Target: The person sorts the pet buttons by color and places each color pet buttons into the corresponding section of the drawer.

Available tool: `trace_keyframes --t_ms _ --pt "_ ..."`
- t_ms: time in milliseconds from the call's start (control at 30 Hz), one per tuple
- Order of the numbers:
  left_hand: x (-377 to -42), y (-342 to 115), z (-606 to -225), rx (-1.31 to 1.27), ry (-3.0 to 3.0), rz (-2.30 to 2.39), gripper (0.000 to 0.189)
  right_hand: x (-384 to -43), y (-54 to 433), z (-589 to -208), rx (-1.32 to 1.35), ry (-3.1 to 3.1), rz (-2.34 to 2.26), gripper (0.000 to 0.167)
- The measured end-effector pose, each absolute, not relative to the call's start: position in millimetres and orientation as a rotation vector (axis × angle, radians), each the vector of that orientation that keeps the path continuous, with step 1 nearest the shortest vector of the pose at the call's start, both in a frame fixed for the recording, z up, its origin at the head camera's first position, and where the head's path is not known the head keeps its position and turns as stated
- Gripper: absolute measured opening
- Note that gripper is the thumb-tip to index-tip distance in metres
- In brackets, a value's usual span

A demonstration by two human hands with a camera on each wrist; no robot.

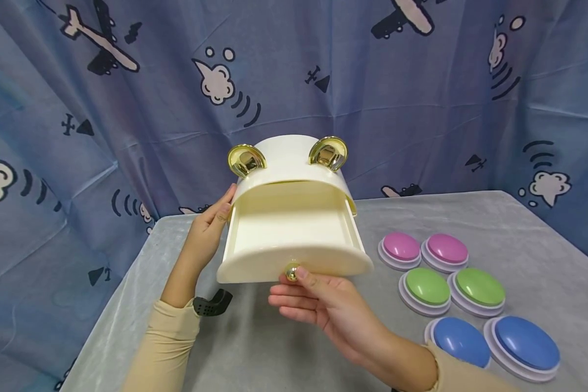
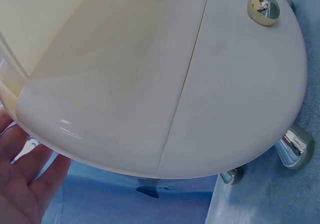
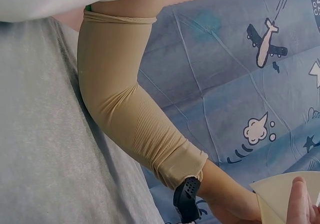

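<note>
A cream-white drawer box (image 1: 289, 158) with two gold ear shapes stands in front of me. Its upper drawer (image 1: 294, 223) is pulled well out, and the inside is bare. My right hand (image 1: 330, 305) pinches the drawer's gold knob (image 1: 291, 272) between thumb and forefinger, the other fingers stretched out below. Against the box's left side lies my left hand (image 1: 208, 231), its fingers fairly straight along the wall. In the left wrist view, fingertips of the left hand (image 2: 25, 174) touch the rounded edge. A second gold knob (image 2: 263, 9) marks the lower front.
To the right, push-button discs on white bases stand in pairs: pink (image 1: 402, 246), green (image 1: 427, 286) and blue (image 1: 460, 342). Grey cloth covers the table (image 1: 255, 348). Behind it hangs a blue patterned curtain (image 1: 284, 65). Gold feet (image 2: 296, 146) show under the box.
</note>
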State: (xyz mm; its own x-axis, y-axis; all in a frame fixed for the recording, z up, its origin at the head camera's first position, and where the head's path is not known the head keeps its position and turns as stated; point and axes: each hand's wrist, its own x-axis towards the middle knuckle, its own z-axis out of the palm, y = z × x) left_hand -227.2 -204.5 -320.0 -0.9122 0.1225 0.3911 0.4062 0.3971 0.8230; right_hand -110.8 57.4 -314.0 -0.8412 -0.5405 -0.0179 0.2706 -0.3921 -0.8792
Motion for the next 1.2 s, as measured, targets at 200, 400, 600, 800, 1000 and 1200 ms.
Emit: trace_keyframes --t_ms 200,400,600,800,1000,1200 --pt "-226.7 -204.6 -319.1 -0.463 -2.4 -1.513 0.046 -110.1 58.3 -315.9 -0.379 1.35 -2.235 0.036" --pt "-226.7 -204.9 -319.5 -0.461 -2.401 -1.509 0.045 -110.2 57.6 -315.5 -0.366 1.345 -2.237 0.035" --pt "-227.4 -205.0 -320.3 -0.461 -2.402 -1.509 0.045 -110.7 57.5 -316.0 -0.362 1.335 -2.241 0.036" --pt "-227.8 -204.7 -320.6 -0.473 -2.387 -1.52 0.045 -111.3 59.8 -318.8 -0.394 1.359 -2.211 0.035" --pt "-227.2 -205.2 -320.1 -0.468 -2.389 -1.525 0.045 -106.2 70.8 -321.7 -0.503 1.416 -2.109 0.046" --pt "-228.5 -205.1 -320.4 -0.473 -2.393 -1.538 0.046 -99.0 90.3 -312.9 -0.667 1.392 -2.153 0.03"
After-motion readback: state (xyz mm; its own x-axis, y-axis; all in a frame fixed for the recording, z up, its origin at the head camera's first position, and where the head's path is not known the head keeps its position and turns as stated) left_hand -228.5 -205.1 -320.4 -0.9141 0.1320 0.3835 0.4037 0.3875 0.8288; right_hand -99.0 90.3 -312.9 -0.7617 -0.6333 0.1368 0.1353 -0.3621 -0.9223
